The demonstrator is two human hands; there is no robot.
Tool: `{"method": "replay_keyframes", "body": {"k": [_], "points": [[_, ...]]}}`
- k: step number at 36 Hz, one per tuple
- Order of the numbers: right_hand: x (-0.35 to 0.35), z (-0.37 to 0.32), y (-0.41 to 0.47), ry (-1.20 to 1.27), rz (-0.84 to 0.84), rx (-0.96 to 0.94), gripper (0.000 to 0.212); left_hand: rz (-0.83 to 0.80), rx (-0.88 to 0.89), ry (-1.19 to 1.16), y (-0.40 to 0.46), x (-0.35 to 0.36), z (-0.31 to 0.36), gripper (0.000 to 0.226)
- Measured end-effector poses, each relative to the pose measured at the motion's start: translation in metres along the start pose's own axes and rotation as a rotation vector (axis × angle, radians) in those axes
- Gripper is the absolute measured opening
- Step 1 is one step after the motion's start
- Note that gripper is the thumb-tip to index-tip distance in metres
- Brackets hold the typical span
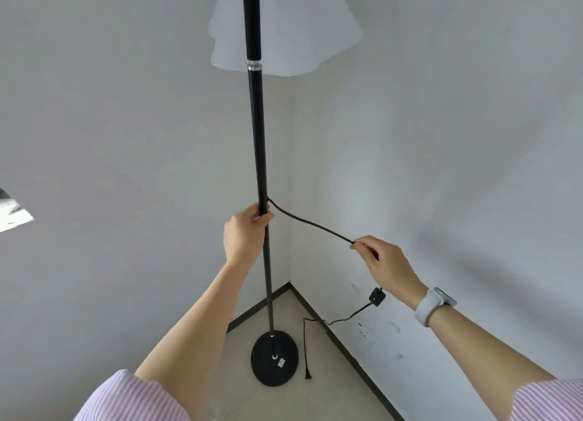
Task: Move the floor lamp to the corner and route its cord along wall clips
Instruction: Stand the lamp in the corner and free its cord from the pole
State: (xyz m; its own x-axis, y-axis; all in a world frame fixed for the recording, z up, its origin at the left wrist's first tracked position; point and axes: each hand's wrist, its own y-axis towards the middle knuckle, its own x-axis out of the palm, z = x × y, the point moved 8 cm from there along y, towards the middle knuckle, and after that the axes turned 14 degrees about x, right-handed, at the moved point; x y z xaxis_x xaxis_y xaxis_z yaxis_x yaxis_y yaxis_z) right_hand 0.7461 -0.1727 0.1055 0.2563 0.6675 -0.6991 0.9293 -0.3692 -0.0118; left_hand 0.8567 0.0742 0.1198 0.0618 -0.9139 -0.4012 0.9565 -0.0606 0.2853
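Pale grey walls meet at the room's corner, and our tall black metal floor lamp (259, 155) stands upright there, its round base (274, 357) on the tiled floor just out from the skirting. Our left hand (244, 234) wraps its fingers round the pole at mid-height. Our right hand (383, 263) pinches the thin black braided cord (310, 225), which leaves the pole beside the left thumb and slopes down-right towards the right wall. Below it hang the inline switch (376, 297) and slack. We judge the right hand nearer that wall; its small faint marks may be clips, though we cannot tell.
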Motion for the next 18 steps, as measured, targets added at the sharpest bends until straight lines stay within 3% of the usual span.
{"method": "replay_keyframes", "body": {"k": [6, 8, 10, 15, 18], "points": [[-0.024, 0.006, -0.011, 0.032, 0.048, 0.024, 0.023, 0.032, -0.042, 0.056, -0.011, 0.006, 0.017, 0.016], [-0.030, 0.003, -0.011, 0.066, 0.079, 0.023, 0.022, 0.127, -0.024, 0.005, -0.022, 0.004, 0.024, 0.026], [-0.034, 0.000, -0.014, 0.119, 0.085, 0.017, 0.021, 0.201, -0.033, -0.067, -0.036, 0.003, 0.029, 0.020], [-0.024, 0.009, -0.025, 0.141, -0.037, 0.020, 0.022, -0.033, -0.210, -0.347, -0.046, 0.041, 0.036, 0.021], [-0.013, 0.019, -0.035, 0.118, -0.129, 0.033, 0.023, -0.043, -0.295, -0.439, -0.042, 0.053, 0.036, 0.018]]}}
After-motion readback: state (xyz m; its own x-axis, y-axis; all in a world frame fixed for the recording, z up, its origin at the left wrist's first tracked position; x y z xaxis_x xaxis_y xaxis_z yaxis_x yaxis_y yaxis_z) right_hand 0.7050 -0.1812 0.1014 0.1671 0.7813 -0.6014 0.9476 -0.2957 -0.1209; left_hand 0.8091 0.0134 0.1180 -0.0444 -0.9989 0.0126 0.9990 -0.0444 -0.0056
